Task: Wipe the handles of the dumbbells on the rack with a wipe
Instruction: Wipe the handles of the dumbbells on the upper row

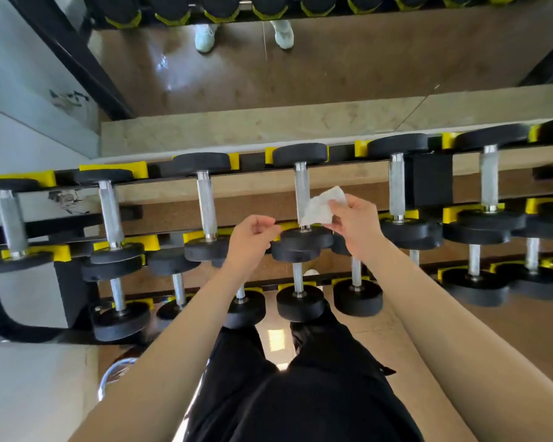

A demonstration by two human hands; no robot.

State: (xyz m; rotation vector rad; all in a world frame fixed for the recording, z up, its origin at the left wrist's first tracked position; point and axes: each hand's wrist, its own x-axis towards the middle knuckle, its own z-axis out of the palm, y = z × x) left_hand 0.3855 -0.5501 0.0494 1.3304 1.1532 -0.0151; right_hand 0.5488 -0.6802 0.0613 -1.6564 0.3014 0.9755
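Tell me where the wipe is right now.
Head view, just right of centre: the wipe is pinched in the right hand, overlapping the near end of a top-row dumbbell handle, with the left hand close on its left.

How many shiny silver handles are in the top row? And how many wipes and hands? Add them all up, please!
Silver handles in view, top row: 6
Wipe: 1
Hands, the left hand and the right hand: 2
Total: 9
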